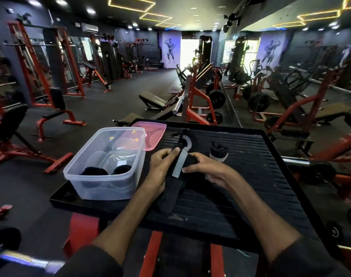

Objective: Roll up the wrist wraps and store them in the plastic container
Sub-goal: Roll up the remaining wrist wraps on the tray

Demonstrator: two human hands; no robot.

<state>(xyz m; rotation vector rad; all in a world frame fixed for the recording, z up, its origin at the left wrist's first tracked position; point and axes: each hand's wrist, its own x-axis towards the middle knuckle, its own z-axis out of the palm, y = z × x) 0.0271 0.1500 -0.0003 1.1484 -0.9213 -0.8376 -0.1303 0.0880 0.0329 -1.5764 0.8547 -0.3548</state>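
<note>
Gym bkgd, black ribbed platform (pixel 250 186). L hand (pixel 160 170) & R hand (pixel 206 170) pinching unrolled wrist wrap (pixel 177 172) flat. Plastic container (pixel 102 162) just left w/ rolled wraps (pixel 94 171) inside. Pink lid (pixel 153 132) behind; rolled wrap (pixel 219 150) further right.

No text, label, brand or number can be read anywhere in view.

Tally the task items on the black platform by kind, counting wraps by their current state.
Rolled wraps inside the clear container: 2
Rolled wrap on the black platform: 1
Unrolled wrap held by the left hand and right hand: 1
Clear container: 1
Pink lid: 1
Total: 6
</note>
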